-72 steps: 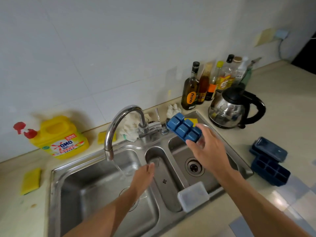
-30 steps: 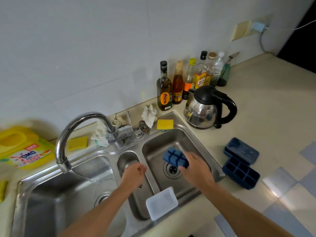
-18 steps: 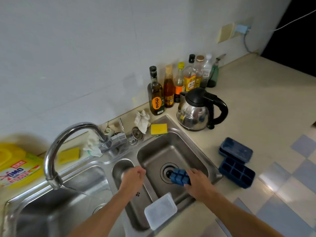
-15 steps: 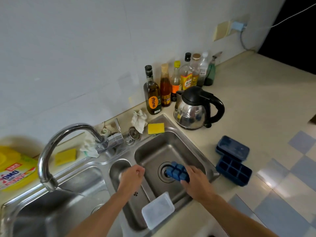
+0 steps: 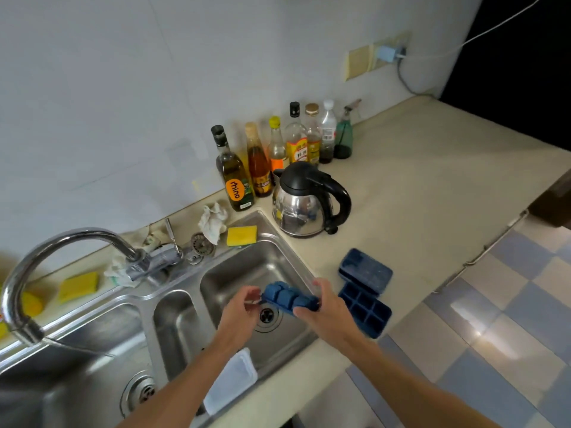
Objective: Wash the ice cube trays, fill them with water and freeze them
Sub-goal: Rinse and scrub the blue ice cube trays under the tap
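Pinching the left end of the blue ice tray (image 5: pixel 289 296) between left hand (image 5: pixel 242 310) fingertips (image 5: pixel 254 296); wrapping right hand (image 5: pixel 332 307) fingers (image 5: pixel 304 310) and thumb round the other end. Held bottom-up over the right basin (image 5: pixel 234 273), above its drain (image 5: pixel 268 316). Likely light, bendy, slick when wet: best gripped at both short ends. On the counter (image 5: pixel 417 227) just beside the sink, two more trays (image 5: pixel 364 310).

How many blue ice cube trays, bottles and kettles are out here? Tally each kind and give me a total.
Blue ice cube trays: 3 (one held, two on the counter)
Bottles by the wall: 7, counting the green spray bottle
Electric kettle: 1
Total: 11
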